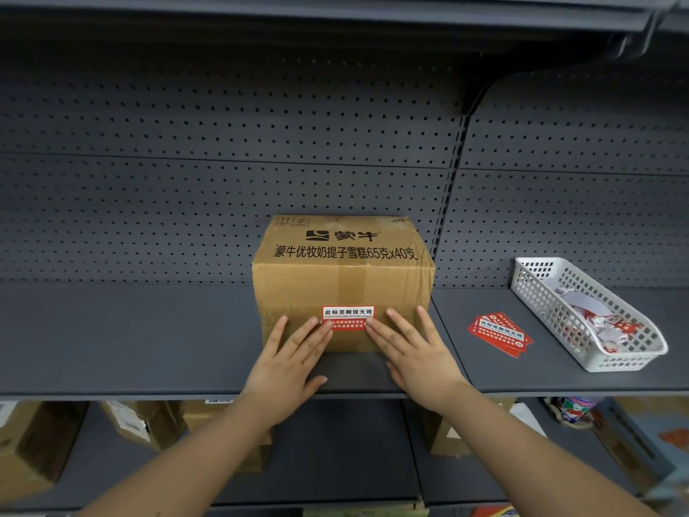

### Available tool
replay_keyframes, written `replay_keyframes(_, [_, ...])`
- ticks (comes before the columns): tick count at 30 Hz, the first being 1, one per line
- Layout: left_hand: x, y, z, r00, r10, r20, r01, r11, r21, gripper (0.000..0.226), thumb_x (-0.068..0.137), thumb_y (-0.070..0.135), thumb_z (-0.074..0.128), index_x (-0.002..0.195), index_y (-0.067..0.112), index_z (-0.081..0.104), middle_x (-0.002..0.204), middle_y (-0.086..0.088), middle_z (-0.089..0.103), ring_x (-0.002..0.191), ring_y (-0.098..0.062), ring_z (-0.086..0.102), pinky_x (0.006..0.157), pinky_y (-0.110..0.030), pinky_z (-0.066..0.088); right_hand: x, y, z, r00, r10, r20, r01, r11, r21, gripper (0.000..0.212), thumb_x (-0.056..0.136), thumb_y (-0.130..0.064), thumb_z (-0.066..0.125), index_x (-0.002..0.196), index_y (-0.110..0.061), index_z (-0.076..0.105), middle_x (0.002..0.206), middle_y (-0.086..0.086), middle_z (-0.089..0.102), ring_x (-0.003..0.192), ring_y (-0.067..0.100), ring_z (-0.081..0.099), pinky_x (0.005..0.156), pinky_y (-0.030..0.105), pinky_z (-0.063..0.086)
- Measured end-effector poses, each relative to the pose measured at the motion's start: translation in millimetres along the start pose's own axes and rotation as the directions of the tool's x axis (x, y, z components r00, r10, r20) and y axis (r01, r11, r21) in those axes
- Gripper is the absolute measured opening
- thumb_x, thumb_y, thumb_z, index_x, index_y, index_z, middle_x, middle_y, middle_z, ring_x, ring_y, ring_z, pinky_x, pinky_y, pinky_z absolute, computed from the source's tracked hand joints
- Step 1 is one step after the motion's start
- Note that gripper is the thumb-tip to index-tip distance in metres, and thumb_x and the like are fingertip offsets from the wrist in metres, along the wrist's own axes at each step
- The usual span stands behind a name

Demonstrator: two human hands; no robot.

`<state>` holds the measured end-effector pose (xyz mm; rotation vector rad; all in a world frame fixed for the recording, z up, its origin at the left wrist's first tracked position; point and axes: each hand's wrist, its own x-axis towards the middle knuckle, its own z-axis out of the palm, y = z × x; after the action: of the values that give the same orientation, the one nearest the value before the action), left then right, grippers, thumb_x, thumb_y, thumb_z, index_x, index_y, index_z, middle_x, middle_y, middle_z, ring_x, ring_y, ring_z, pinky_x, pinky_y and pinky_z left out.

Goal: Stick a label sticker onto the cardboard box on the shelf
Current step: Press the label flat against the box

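From the head view I see the cardboard box point(343, 281) standing on the dark grey shelf point(149, 337), about mid-scene, its printed top facing up and its near face toward me. A red and white label sticker point(348, 317) sits on that near face, low and roughly centred.

My left hand point(289, 361) lies flat against the near face of the box, fingers spread and straight, the fingertips point(328, 327) touching the sticker's left edge. My right hand point(415, 354) mirrors it, palm flat and fingers extended, fingertips touching the sticker's right edge. Neither hand is gripping anything; both are pressed open on the cardboard.

To the right on the same shelf, well apart from the box, a small stack of red stickers point(499, 333) lies flat. Just beside it, farther right, a white perforated basket point(537, 289) holds crumpled scraps of white and red paper point(596, 319).

Behind the box rises a grey pegboard back panel point(223, 181). On the lower shelf, more cardboard boxes point(145, 423) show, partly hidden by my forearms.
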<state>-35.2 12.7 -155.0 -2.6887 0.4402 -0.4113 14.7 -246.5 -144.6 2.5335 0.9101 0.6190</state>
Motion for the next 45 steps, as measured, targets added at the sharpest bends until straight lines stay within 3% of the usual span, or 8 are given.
replay_keyframes(6, [-10,-7,0,1.000,0.014,-0.018,-0.014,1.000,0.022,0.075,0.092,0.058,0.012,0.148,0.013,-0.009,0.153,-0.001,-0.021,0.137,-0.021,-0.030,0.105,-0.052,-0.030,-10,7,5,1.000,0.012,0.026,-0.012,1.000,0.015,0.081,0.084,-0.036,0.059,0.151,-0.016,0.017,0.159,-0.002,0.011,0.146,0.026,0.006,0.116,0.059,-0.003])
replay_keyframes(11, [-5,5,-8,0.997,0.070,0.011,-0.070,0.997,0.025,0.075,0.092,0.057,0.013,0.149,0.010,0.000,0.158,-0.006,-0.008,0.141,-0.021,-0.026,0.112,-0.052,-0.019,-2,-17,-1,0.997,-0.072,0.017,0.072,0.997,-0.006,0.083,0.085,-0.039,0.055,0.151,-0.015,0.011,0.161,0.000,0.005,0.147,0.024,-0.002,0.115,0.056,0.003])
replay_keyframes(20, [8,14,-12,0.997,0.062,-0.046,-0.061,0.998,0.029,0.079,0.091,0.062,0.007,0.146,0.009,-0.016,0.154,-0.005,-0.023,0.137,-0.022,-0.031,0.109,-0.052,-0.023,7,-28,-4,0.997,0.017,0.080,-0.014,0.999,-0.044,0.079,0.092,-0.037,0.043,0.150,-0.013,-0.006,0.157,0.000,-0.019,0.139,0.026,-0.034,0.112,0.056,-0.019])
replay_keyframes(24, [0,3,-8,0.998,0.046,-0.038,-0.045,0.999,0.009,0.078,0.090,0.062,0.006,0.144,0.012,-0.021,0.148,-0.002,-0.034,0.135,-0.022,-0.033,0.110,-0.053,-0.021,-3,-15,-1,0.994,0.062,0.094,-0.061,0.998,-0.013,0.081,0.087,-0.033,0.053,0.150,-0.014,0.006,0.159,0.000,-0.005,0.142,0.023,-0.022,0.114,0.056,-0.012])
replay_keyframes(32, [-12,-5,-4,1.000,-0.013,0.004,0.013,1.000,-0.028,0.077,0.090,0.059,0.007,0.149,0.009,0.006,0.159,-0.005,0.001,0.145,-0.026,-0.008,0.115,-0.055,-0.007,-16,-11,-1,0.995,0.058,0.077,-0.062,0.997,0.047,0.084,0.081,-0.029,0.062,0.150,-0.012,0.017,0.158,0.002,0.010,0.145,0.026,0.004,0.116,0.055,-0.006])
replay_keyframes(35, [-3,6,-13,0.998,0.006,-0.069,-0.011,0.997,-0.078,0.075,0.092,0.056,0.016,0.149,0.008,0.007,0.159,-0.007,0.005,0.146,-0.023,-0.005,0.116,-0.054,0.001,-4,-21,-12,0.999,0.049,0.017,-0.050,0.997,0.052,0.087,0.082,-0.032,0.061,0.151,-0.013,0.011,0.160,0.001,0.000,0.146,0.026,-0.002,0.115,0.055,0.000])
replay_keyframes(39, [13,15,-22,0.992,-0.033,-0.124,0.027,0.999,-0.046,0.077,0.092,0.056,0.019,0.149,0.008,0.000,0.160,-0.007,0.000,0.146,-0.022,-0.008,0.115,-0.053,0.003,15,-25,-19,0.995,0.094,0.020,-0.094,0.995,0.019,0.088,0.089,-0.035,0.051,0.150,-0.015,-0.009,0.159,-0.001,-0.017,0.144,0.025,-0.025,0.114,0.056,-0.014])
replay_keyframes(45, [9,-8,-18,0.981,-0.172,-0.092,0.170,0.985,-0.033,0.073,0.091,0.055,0.013,0.150,0.012,0.006,0.159,-0.002,0.003,0.146,-0.018,-0.006,0.115,-0.055,-0.009,7,-6,-20,0.989,0.143,0.042,-0.143,0.990,-0.018,0.085,0.090,-0.034,0.049,0.150,-0.014,-0.008,0.156,-0.001,-0.022,0.142,0.023,-0.024,0.114,0.055,-0.018])
